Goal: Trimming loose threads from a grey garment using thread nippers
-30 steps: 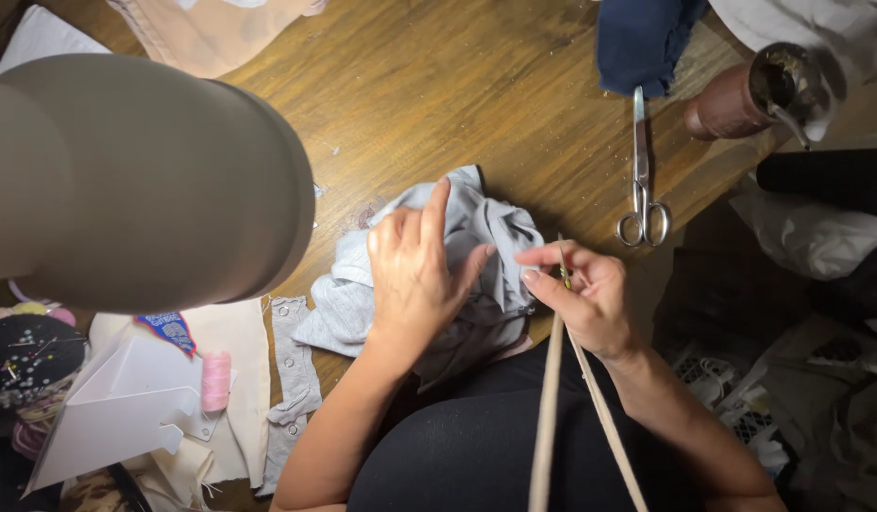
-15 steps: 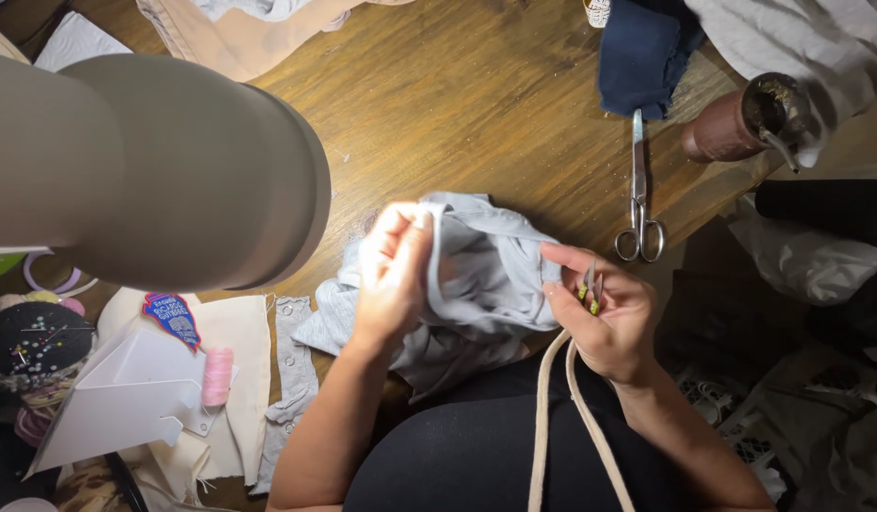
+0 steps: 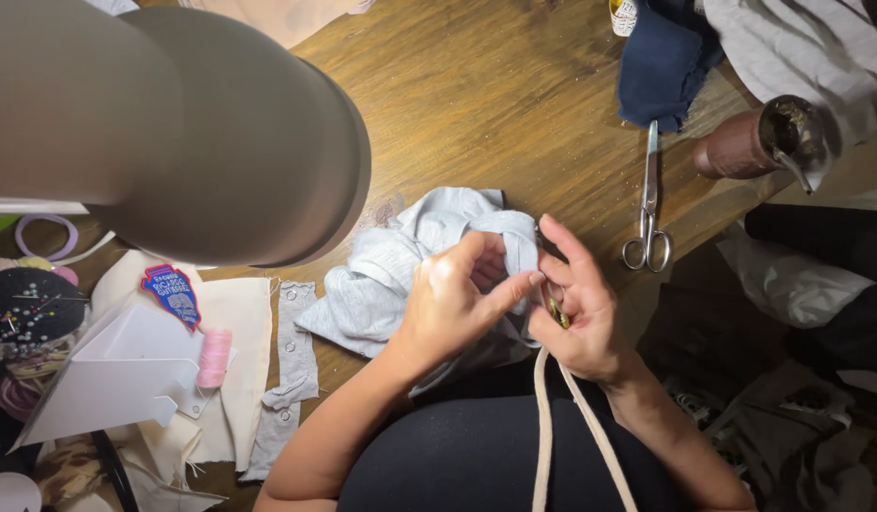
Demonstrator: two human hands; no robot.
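At frame centre we log our left hand [image 3: 457, 303] pinching the grey garment [image 3: 401, 275] on the tabletop [image 3: 495, 104], right hand [image 3: 576, 318] closed on a small metal piece, beige cord [image 3: 543, 427] below; scissors [image 3: 647, 204] upper right.

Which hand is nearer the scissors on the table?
Right. The right hand sits just left of the scissors' handle loops, not touching them. The left hand is farther left, pinching the grey fabric.

Hands at grey cloth on a wooden table

Left hand [image 3: 455, 305] pinches the cloth [image 3: 391, 275]; right hand [image 3: 581, 318] touches it, holding a small tool. Scissors [image 3: 648, 210] lie near.
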